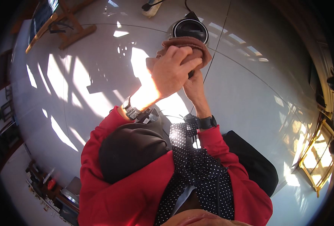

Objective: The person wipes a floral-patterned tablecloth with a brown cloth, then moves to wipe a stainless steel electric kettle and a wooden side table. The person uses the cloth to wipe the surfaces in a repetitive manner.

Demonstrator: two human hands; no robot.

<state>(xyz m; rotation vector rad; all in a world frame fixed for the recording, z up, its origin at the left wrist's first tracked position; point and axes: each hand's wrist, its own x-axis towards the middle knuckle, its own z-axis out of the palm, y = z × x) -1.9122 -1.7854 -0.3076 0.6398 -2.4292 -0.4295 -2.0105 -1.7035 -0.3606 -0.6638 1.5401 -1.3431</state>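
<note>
Clutching brown cloth [204, 52] at blk-lidded kettle [190, 29], L hand [170, 73] part-hides R hand [195, 83] (can't tell grip).

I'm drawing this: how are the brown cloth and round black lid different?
The cloth is brown; the lid is black. The cloth is crumpled, while the lid looks stiff and round. The left hand is on the cloth; no hand touches the lid. Both are near the hands.

Wooden furniture legs [77, 37] on sunlit floor [250, 101]

Downward fisheye view from head height
</note>
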